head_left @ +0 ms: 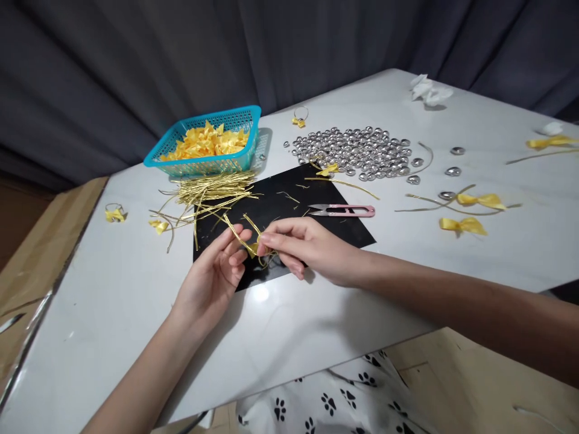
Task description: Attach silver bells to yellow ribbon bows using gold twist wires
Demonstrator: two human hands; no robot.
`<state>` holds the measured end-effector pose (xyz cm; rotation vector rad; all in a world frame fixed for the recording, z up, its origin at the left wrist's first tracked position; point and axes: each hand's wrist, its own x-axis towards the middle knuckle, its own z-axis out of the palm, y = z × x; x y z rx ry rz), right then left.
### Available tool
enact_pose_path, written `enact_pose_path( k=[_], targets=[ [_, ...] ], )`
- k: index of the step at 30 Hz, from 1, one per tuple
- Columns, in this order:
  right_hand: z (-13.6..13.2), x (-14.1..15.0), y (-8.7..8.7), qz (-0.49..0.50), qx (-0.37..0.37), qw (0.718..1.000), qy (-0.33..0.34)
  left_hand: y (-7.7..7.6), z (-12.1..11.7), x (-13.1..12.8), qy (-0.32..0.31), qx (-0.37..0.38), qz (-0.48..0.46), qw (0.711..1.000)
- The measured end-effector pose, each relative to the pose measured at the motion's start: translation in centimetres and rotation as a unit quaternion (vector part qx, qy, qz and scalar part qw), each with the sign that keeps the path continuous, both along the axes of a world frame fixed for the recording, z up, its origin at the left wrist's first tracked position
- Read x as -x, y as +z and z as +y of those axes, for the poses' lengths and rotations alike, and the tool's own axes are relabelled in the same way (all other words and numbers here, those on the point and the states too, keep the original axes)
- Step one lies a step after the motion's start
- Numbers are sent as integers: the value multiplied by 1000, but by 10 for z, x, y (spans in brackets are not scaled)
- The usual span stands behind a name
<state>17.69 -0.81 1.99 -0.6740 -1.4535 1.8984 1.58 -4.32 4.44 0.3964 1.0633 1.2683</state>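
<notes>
My left hand point(218, 260) pinches a gold twist tie point(233, 228) between thumb and index finger over the near part of a black sheet point(280, 202). Just to its right, my right hand point(307, 244) has thumb and fingers closed on a small yellow ribbon bow point(253, 249), mostly hidden by the fingertips. Gold tie ends stick up from between the two hands, and a thin loop hangs below. Pink-handled thread snips point(348, 210) lie beyond my right hand. A pile of gold twist ties point(215, 187) lies beyond my left hand.
A blue basket point(203, 163) of yellow bows stands at the back left. Many silver beads point(357, 150) are heaped behind the sheet. Loose bows point(464, 225), ties and beads lie at right. Crumpled white tissue point(429, 90) sits at the far edge, before a dark curtain point(316, 42).
</notes>
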Motion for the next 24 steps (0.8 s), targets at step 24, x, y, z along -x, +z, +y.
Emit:
enact_pose_path(
  k=[24],
  targets=[
    [10,-1,-3,117,193,974,-4,2,-4,-8,30,83,-16,996]
  ],
)
